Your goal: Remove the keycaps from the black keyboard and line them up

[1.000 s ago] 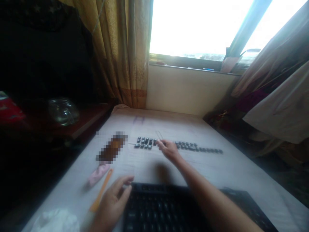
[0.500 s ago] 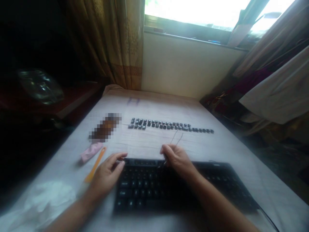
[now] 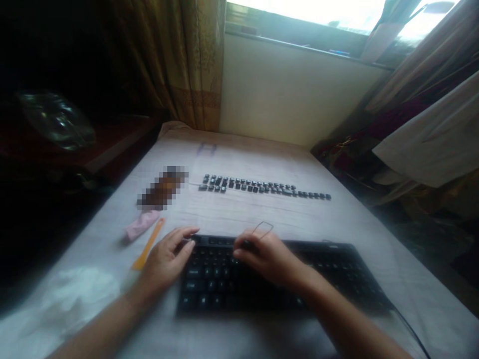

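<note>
A black keyboard (image 3: 329,279) lies across the near part of a white-covered table (image 3: 239,214). My left hand (image 3: 166,262) rests with spread fingers on the keyboard's left top corner. My right hand (image 3: 265,254) sits over the upper key rows, fingers closed on a thin wire keycap puller (image 3: 262,228) whose loop sticks up behind the hand. Farther back, a row of several loose black keycaps (image 3: 262,187) lies on the cloth.
An orange plastic pry tool (image 3: 148,244) and a pink object (image 3: 140,225) lie left of the keyboard, with a blurred brown item (image 3: 161,188) beyond. Crumpled white tissue (image 3: 71,299) sits near left. A curtain (image 3: 187,60), wall and window stand behind; draped cloth (image 3: 430,144) hangs at right.
My right hand came back from the row of loose keycaps to the keyboard, carrying the wire puller. The view tilted down; my left hand stayed at the keyboard's corner.
</note>
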Demonstrator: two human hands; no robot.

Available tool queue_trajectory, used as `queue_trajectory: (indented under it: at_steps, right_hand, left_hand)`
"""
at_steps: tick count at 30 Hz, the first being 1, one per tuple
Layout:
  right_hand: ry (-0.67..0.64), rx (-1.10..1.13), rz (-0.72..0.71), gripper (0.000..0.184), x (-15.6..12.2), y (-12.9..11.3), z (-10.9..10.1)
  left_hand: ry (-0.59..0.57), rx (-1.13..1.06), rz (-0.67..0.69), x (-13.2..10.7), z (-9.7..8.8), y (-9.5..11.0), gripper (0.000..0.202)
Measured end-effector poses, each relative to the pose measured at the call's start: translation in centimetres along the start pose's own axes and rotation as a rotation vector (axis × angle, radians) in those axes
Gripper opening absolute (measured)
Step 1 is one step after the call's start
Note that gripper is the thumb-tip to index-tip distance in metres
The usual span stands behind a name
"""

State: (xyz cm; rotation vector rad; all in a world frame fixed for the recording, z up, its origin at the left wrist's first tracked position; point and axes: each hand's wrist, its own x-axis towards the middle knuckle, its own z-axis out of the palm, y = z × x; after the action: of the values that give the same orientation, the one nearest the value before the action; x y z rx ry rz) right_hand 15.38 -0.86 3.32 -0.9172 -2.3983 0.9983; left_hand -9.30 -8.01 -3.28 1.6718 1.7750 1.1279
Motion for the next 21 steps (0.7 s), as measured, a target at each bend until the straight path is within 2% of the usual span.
queue_trajectory:
  at_steps: [11,16,21]
  right_hand:
    - [-0.069,-0.172,-0.167,0.005,-0.5,-0.3,0.8]
    - [0.032,-0.144,-0.128,0.004,-0.5,0.4,1.3]
    - [0.125,-0.037,-0.127,0.012,-1.1,1.1,1.9]
  left_hand:
    - [0.002,0.078,0.121,-0.1,0.0,0.1,0.029]
    - [-0.015,0.102,0.159,-0.2,0.1,0.0,0.028]
    - [-0.024,0.126,0.194,-0.3,0.3,0.2,0.030]
